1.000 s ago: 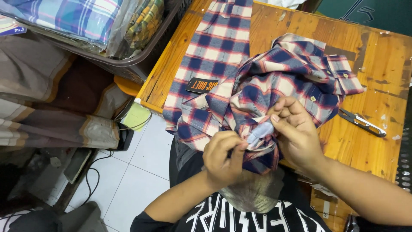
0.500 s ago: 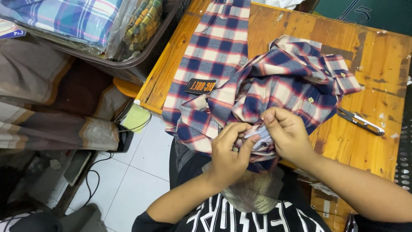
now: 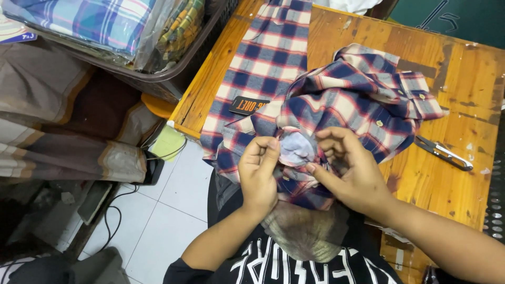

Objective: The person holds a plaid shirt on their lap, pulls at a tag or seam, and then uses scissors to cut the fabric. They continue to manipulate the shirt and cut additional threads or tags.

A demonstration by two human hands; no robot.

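Observation:
A plaid shirt (image 3: 342, 100) in red, navy and cream lies bunched on a worn wooden table (image 3: 463, 79), part of it hanging over the near edge. A black tag (image 3: 249, 105) hangs from it at the left. My left hand (image 3: 259, 173) pinches a fold of the shirt's pale inner cloth (image 3: 295, 148) between thumb and fingers. My right hand (image 3: 350, 171) grips the same bunched fabric from the right, fingers curled over it. Both hands are at the table's near edge, close together.
Small metal thread snips (image 3: 442, 153) lie on the table right of the shirt. A dark plastic basket (image 3: 158, 79) of folded, bagged plaid shirts stands at the upper left. Striped cloth (image 3: 58, 142) is piled at the left; tiled floor with cables lies below.
My hands have drawn closer together on the shirt's edge, and the pale inner cloth is now pulled out further between my fingers.

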